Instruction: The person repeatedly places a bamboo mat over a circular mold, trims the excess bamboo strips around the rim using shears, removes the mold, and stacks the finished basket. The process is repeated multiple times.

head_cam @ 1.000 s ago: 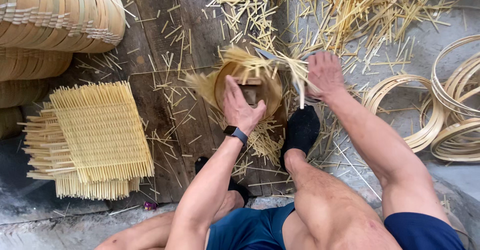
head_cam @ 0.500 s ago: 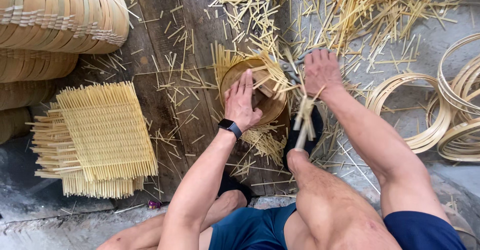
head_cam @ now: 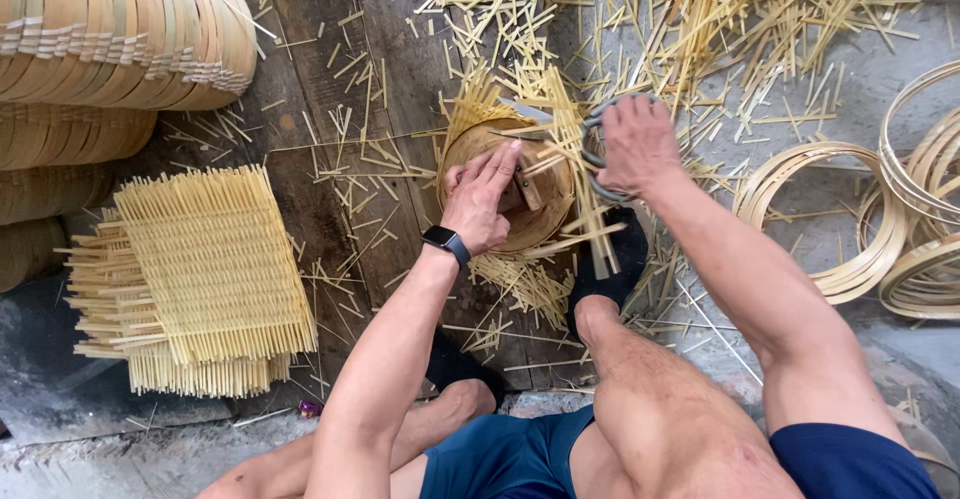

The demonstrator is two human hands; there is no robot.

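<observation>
My left hand [head_cam: 484, 197] presses flat on a round wooden block [head_cam: 505, 184] that carries a woven bamboo mat, whose slat ends stick out around the rim. A dark watch sits on that wrist. My right hand [head_cam: 634, 142] grips the looped handles of large metal shears [head_cam: 596, 158] at the block's right edge, among protruding bamboo slats [head_cam: 580, 174]. My foot in a black sock [head_cam: 612, 264] rests just below the block.
A stack of square woven bamboo mats [head_cam: 205, 274] lies at the left. Stacked round bamboo trays [head_cam: 110, 34] fill the upper left. Bamboo hoops [head_cam: 855, 209] lie at the right. Cut slat pieces [head_cam: 700, 19] litter the wooden board and grey floor.
The block and mat have been turned. My right hand has shifted from the mat's upper right edge down onto the shears' handles, and my left hand has stayed pressed on the mat.
</observation>
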